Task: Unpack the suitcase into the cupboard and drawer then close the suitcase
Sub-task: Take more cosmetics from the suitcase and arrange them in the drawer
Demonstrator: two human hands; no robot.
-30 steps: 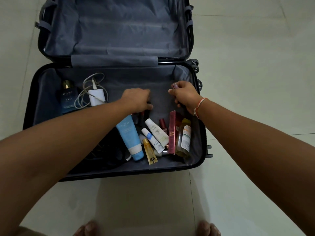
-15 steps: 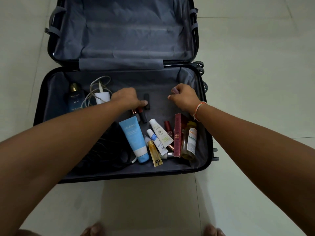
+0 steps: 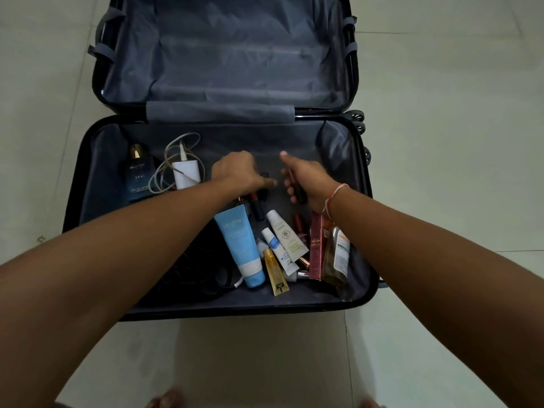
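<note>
1. We see the suitcase (image 3: pixel 88 184) lying wide open on a pale tiled floor (image 3: pixel 441 142), its lid half spread flat on the far side with bare grey lining.
2. Our left hand (image 3: pixel 235 173) reaches into the middle of the near half, fingers curled down over small dark lipstick-like tubes (image 3: pixel 257 206); whether it actually grips one we cannot tell, as the hand hides its own fingertips.
3. Our right hand (image 3: pixel 306 179) sits just right of the left hand, thumb pointing far, fingers curled round a slim dark stick-shaped item (image 3: pixel 300 195). A pale thread band (image 3: pixel 334 197) circles that wrist.
4. In the far-left corner of the near half lie a dark blue perfume bottle (image 3: pixel 137 178) and, just right of it, a white charger (image 3: pixel 187 173) with its coiled cable.
5. Nearer to us, a cluster lies between the forearms: a blue tube (image 3: pixel 241 245), a white tube (image 3: pixel 287 237), a small yellow tube (image 3: pixel 275 273), a slim maroon box (image 3: pixel 316 245) and an amber bottle (image 3: pixel 335 260) by the right wall.
6. Something black lies under the left forearm; we cannot make it out.
</note>
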